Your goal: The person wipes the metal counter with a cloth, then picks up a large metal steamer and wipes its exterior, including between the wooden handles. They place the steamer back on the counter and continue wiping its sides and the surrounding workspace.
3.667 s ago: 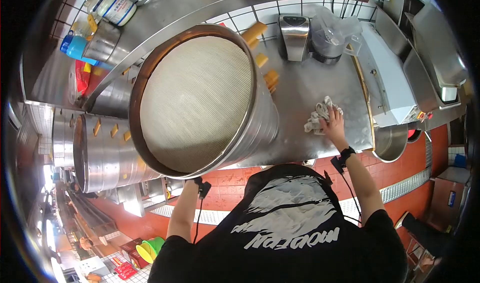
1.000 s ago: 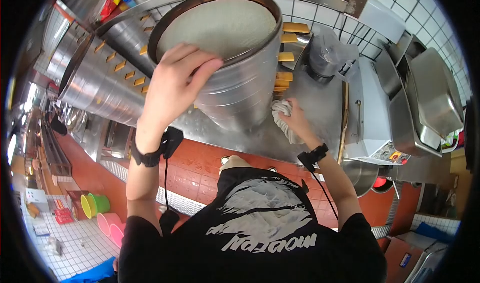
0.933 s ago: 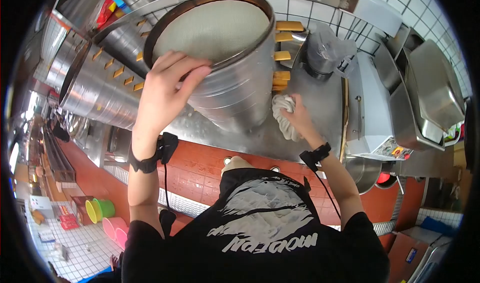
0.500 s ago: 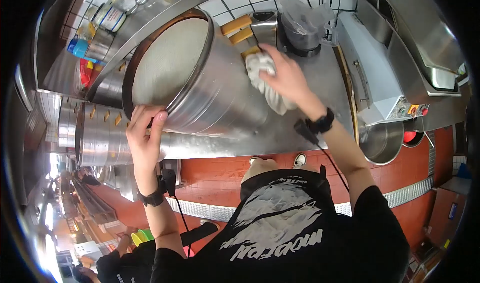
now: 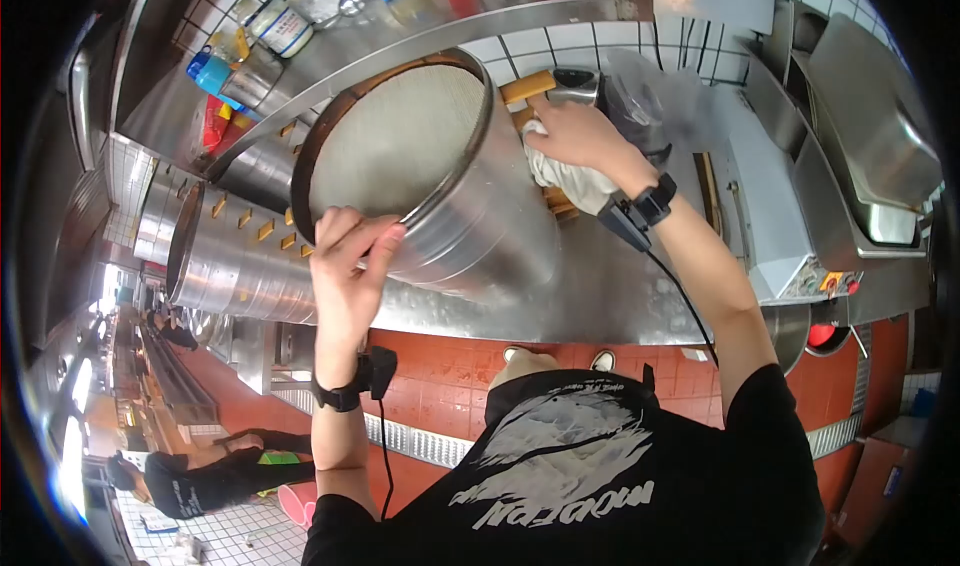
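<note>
A large steel drum [image 5: 480, 221] leans tilted on the steel counter, its round end toward me showing a pale, finely ribbed disc [image 5: 395, 141] inside a dark brown rim. My left hand [image 5: 350, 266] is closed on the near edge of that rim, thumb on the outside. On the drum's right side, my right hand [image 5: 585, 141] presses a bunched white cloth [image 5: 575, 181] against the wall. Its fingers reach in among several wooden pegs, one wooden peg [image 5: 528, 87] standing out just above them.
More pegged steel drums [image 5: 240, 276] stand at left. A shelf [image 5: 480, 31] with jars and packets runs above. Right of the drum are a plastic-covered appliance [image 5: 640, 101] and a white machine [image 5: 790, 206]. Another person [image 5: 190, 481] bends at lower left.
My right hand has moved the cloth closer in among the drum's pegs, and pegs now show below it. The view has shifted, and the other person shows more fully.
</note>
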`<state>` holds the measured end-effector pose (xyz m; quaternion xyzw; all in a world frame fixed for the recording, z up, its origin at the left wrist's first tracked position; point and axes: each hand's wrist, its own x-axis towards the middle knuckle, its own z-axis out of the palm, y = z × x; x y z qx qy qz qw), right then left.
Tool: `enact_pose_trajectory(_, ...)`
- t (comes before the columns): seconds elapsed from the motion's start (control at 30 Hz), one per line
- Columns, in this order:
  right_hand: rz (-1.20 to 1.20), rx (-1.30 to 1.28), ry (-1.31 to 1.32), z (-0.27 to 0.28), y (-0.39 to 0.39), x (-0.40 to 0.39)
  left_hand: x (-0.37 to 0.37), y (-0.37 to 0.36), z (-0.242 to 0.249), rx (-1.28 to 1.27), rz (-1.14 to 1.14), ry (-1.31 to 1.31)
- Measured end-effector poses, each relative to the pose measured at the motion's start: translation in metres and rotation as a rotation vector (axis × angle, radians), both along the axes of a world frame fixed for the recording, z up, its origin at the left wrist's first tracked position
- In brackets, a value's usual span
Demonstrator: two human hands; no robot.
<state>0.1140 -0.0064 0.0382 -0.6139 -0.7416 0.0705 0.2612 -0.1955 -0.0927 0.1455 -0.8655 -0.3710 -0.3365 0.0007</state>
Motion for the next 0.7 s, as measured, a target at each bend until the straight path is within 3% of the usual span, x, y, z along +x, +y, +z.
enact_pose_trajectory(0.23, 0.013, 0.061, 0.166, -0.010, -0.012, 0.002, 0.021, -0.005, 0.001, 0.064, 0.049, -0.008)
enact_pose_trajectory(0.37, -0.193, 0.086, 0.468, -0.019, -0.049, -0.010, 0.019, -0.005, 0.002, 0.066, 0.044, 0.007)
enact_pose_trajectory(0.43, -0.199, 0.542, 0.815, -0.016, -0.064, -0.021, 0.017, -0.005, 0.003, 0.094, 0.008, 0.015)
enact_pose_trajectory(0.47, -0.224, 0.419, 1.000, -0.008, -0.077, -0.024, 0.017, -0.005, 0.005, 0.107, 0.030, 0.004)
enact_pose_trajectory(0.5, -0.240, 0.414, 1.010, 0.007, -0.080, -0.030, 0.016, -0.007, 0.006, 0.117, 0.052, -0.003)
enact_pose_trajectory(0.57, -0.039, 0.687, 1.063, 0.033, -0.074, -0.043, 0.018, -0.012, 0.004, 0.146, 0.075, 0.091)
enact_pose_trajectory(0.63, -0.006, 0.810, 0.725, 0.051, -0.065, -0.058, 0.025, -0.020, -0.011, 0.175, 0.163, 0.024)
enact_pose_trajectory(0.7, 0.119, 0.635, 0.942, 0.038, -0.053, -0.084, 0.034, -0.027, -0.029, 0.234, 0.153, 0.144)
